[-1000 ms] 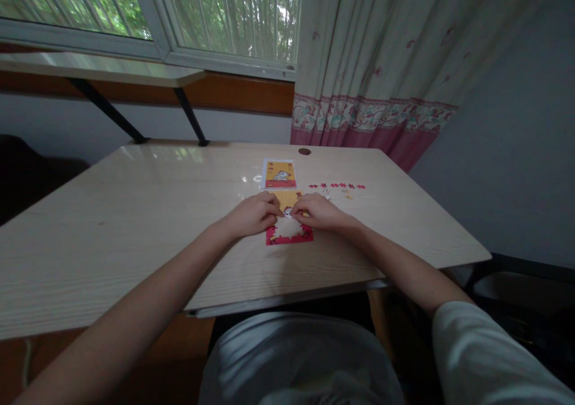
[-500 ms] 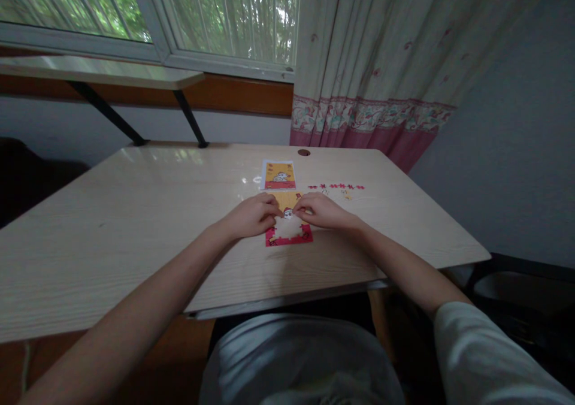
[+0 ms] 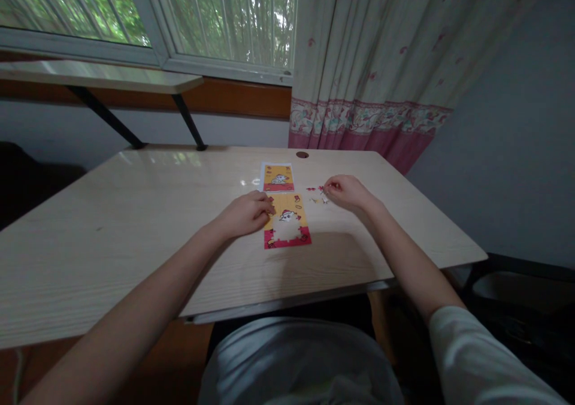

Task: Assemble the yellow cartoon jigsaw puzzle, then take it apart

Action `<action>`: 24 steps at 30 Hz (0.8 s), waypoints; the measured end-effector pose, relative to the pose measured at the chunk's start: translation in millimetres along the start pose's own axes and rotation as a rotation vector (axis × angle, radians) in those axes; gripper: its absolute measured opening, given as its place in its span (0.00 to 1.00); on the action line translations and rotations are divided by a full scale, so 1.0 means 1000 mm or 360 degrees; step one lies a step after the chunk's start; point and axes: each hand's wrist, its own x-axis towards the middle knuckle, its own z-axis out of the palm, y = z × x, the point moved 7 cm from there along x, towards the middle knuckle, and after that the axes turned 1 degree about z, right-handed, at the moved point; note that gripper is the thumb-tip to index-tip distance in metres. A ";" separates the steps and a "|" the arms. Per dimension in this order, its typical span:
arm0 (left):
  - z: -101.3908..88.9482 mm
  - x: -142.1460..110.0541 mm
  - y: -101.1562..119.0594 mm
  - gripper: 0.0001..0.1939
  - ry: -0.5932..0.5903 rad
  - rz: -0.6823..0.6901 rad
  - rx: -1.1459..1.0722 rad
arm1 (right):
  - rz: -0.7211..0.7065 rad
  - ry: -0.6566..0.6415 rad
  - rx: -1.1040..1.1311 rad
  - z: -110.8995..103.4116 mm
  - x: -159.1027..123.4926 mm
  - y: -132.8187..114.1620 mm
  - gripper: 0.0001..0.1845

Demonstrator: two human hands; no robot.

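A jigsaw puzzle (image 3: 287, 244) with a yellow upper part, a red lower border and a white cartoon animal's head lies on the desk, with a pale gap in its middle. My left hand (image 3: 248, 214) rests at its left edge, fingers loosely bent and touching the yellow part. To the right, my right hand (image 3: 349, 193) is over the loose puzzle pieces (image 3: 311, 189), fingertips drawn together; whether a piece is between them is hidden. Some small pale pieces (image 3: 324, 201) lie just below the red ones, partly near the hand.
Behind the puzzle lies a picture card (image 3: 278, 178) with the same yellow and red design. The wooden desk (image 3: 148, 231) has a cable hole (image 3: 302, 154) near its back edge. A raised shelf (image 3: 112, 76) stands at the back left, and a curtain (image 3: 359, 93) hangs behind the desk.
My right hand has left the puzzle and moved right to the loose pieces, covering some of them. The animal's head shows more fully now. My left hand has stayed at the puzzle's left edge.
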 end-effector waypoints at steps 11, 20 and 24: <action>0.003 0.000 -0.002 0.14 -0.0020 0.0009 0.0023 | 0.0382 -0.0105 -0.0077 -0.013 -0.012 0.059 0.11; 0.003 0.000 0.000 0.14 -0.0010 0.0020 0.0027 | 0.0299 -0.0206 0.0049 -0.001 -0.010 0.058 0.11; 0.002 0.001 0.001 0.14 -0.0023 0.0016 0.0008 | 0.0126 -0.0370 0.0185 0.014 -0.007 0.032 0.11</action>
